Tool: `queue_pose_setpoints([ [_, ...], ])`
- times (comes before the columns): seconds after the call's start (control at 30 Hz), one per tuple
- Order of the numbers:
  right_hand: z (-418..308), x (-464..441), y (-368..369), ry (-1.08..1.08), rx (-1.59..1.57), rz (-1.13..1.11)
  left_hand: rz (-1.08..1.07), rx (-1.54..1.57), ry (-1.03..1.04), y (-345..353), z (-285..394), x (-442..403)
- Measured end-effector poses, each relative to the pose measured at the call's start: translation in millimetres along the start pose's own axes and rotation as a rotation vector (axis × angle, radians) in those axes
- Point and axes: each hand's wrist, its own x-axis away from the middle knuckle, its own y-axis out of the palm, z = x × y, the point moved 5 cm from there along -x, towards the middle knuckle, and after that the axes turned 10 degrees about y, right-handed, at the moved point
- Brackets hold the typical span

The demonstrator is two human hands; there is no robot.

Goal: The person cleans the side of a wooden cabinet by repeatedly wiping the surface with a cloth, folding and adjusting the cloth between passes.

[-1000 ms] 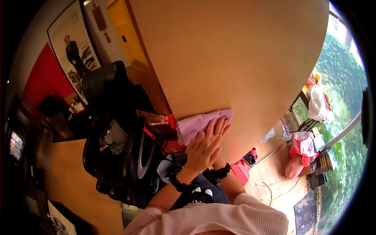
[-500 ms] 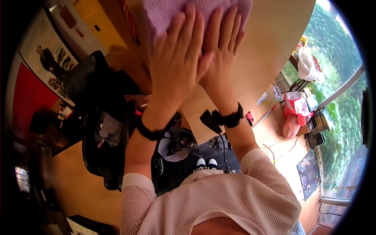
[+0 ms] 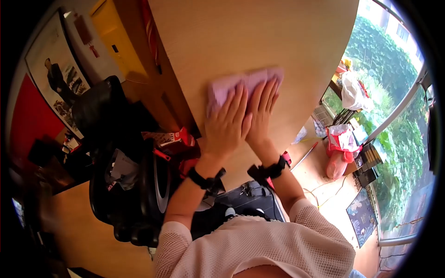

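Observation:
A folded pink-purple cloth lies flat on the large light-wood surface. My left hand presses on the cloth's left part, palm down, with its fingers stretched forward. Beside it, my right hand rests flat on the cloth's right part, its fingers also extended. The two hands sit close together, thumbs near each other. Both wrists wear black bands. The palms and the underside of the cloth are hidden.
A black massage-type chair stands at the left, with red packages beside it. On the right are a red-and-white bag, a cable on the floor and a large window. A yellow cabinet is at upper left.
Both hands and the cloth first moved far forward across the surface, then came partway back. The hands, overlapping a second ago, now lie side by side. The camera view has shifted too.

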Motion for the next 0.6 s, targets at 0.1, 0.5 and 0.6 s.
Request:
queue_pose_setpoints([
  [0.1,-40.1,-106.7,-41.2,-0.262,0.063,0.184,0.193,-0.257,0.184,-63.6,5.8,-87.7],
  [0.5,-62.0,-180.3,-54.5,-0.545,0.010,0.272,0.385,-0.563,0.111,-89.9,16.5,-131.6],
  [0.6,-27.6,-121.9,-34.0,-0.496,0.016,0.102,0.038,-0.355,-0.070,-70.1,20.1,-92.5],
])
